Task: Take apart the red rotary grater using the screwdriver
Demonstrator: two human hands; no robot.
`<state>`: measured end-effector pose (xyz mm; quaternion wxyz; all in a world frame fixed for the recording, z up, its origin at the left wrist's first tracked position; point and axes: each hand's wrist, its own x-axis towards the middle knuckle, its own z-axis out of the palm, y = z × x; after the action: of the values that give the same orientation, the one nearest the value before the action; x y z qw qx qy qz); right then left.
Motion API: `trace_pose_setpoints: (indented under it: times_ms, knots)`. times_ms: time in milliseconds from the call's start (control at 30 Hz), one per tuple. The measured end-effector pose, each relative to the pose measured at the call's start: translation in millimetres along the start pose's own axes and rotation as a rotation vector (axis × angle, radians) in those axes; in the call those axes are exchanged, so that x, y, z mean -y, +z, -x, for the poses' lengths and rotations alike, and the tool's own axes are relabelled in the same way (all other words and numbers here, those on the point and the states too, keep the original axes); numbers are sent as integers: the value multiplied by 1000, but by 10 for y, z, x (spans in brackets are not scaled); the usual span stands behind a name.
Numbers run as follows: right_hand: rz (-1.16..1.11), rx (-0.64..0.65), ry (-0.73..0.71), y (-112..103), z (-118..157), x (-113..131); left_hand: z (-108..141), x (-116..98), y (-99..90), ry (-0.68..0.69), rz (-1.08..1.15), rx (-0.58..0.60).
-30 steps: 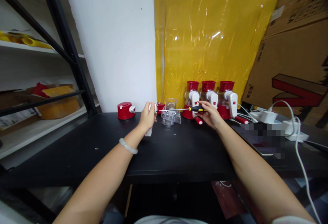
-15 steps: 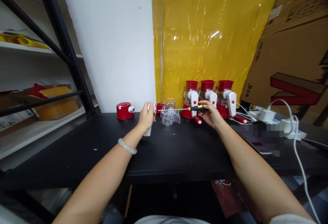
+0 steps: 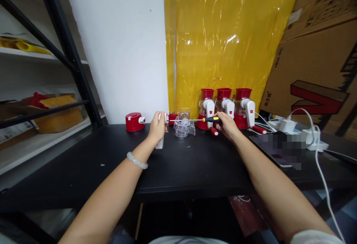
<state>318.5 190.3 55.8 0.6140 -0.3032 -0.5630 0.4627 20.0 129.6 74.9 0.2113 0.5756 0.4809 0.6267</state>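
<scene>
My left hand [image 3: 157,128] is closed around a white part [image 3: 160,143], whose lower end shows below the fingers. My right hand [image 3: 225,124] grips the black and yellow handle of a screwdriver [image 3: 208,119]. Its shaft runs level to the left, and the tip meets the white part at my left fingers. Behind the shaft stand clear plastic pieces [image 3: 182,129], with a red part [image 3: 172,118] beside them. A red round base [image 3: 134,122] with a white knob sits left of my left hand.
Three red and white crank devices [image 3: 207,104] stand at the back of the black table [image 3: 178,173]. To the right are a tablet [image 3: 269,151], white plugs and cables [image 3: 287,125], and a large carton [image 3: 312,61]. Shelves [image 3: 61,136] stand at the left.
The whole view has shifted slightly. My right hand's fingers have turned a little around the screwdriver handle. My left hand keeps its hold on the white part.
</scene>
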Motion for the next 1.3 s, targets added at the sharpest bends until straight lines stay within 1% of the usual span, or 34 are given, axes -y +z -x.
trace_pose_setpoints:
  times_ms: [100,200,267,367,467,567,667,833,933,1033,1167,1300]
  knots:
    - [-220,9,17,52,25,54,13,-19,-1,16,2,12]
    - [-330,52,49,91,16,135,3,-30,-14,46,3,18]
    - [-325,72,73,108,-21,193,-12,-31,-26,57,14,-3]
    - [-243,72,118,117,-109,235,-32,-25,-37,55,22,-30]
    - [-123,96,115,109,-162,173,-31,-14,-37,45,12,-17]
    - [-156,153,72,79,-128,52,-19,-4,-37,47,-23,11]
    - [-225,123,57,18,-47,-19,-7,6,-35,53,-46,21]
    - [-199,119,23,-72,15,-10,17,17,-4,71,-61,65]
    - [-155,108,39,-55,16,-27,28,16,16,58,-63,68]
    - [-121,43,22,-13,17,-45,33,14,23,54,-72,76]
    - [-148,-33,-4,-7,2,-36,44,16,28,57,-106,111]
    - [-157,-51,-12,-32,-25,-41,52,21,29,72,-165,129]
